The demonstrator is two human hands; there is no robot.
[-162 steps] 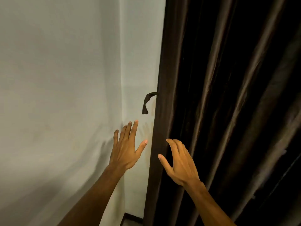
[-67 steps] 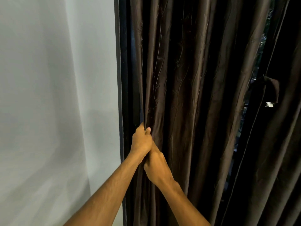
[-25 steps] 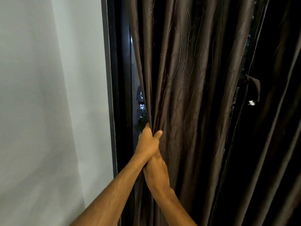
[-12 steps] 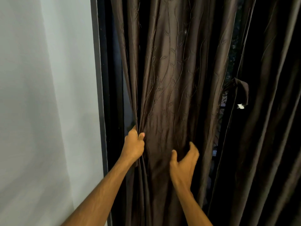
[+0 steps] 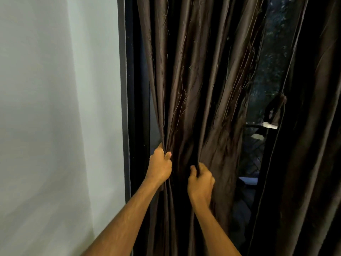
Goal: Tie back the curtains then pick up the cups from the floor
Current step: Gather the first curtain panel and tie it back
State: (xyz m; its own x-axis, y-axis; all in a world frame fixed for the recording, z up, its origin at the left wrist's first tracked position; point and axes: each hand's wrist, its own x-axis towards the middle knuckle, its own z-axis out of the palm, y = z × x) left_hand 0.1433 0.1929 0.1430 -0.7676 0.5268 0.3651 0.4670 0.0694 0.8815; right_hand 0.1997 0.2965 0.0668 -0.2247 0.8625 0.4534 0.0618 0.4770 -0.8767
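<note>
Facing a pale wall [image 5: 55,108] filling the left third of the view, ending at a dark upright frame [image 5: 122,89]. Reaching up from the bottom edge with two bare forearms, side by side.

Gripping the left edge of a brown curtain [image 5: 199,80] with the left hand [image 5: 160,166], just right of the frame, fingers curled round a bunch of folds and thumb pressing against the front of the cloth. Clutching another fold of the same curtain with the right hand [image 5: 201,183], slightly lower and just beside the left, fingers wrapped into the fabric. Holding the panel bunched between the two fists, pinching the pleats to a narrow waist at hand height and leaving them fanning wider above, up past the top of the view.

Showing, right of the gathered panel, a tall gap of dark window [image 5: 273,43] with dim foliage beyond. Showing a short fabric tieback loop [image 5: 276,109] dangling at the right side of that gap, with a small white tag [image 5: 269,125] just below it.

Closing at far right with a second brown curtain [image 5: 317,145], hanging in loose folds from top to bottom, well apart from both hands.
</note>
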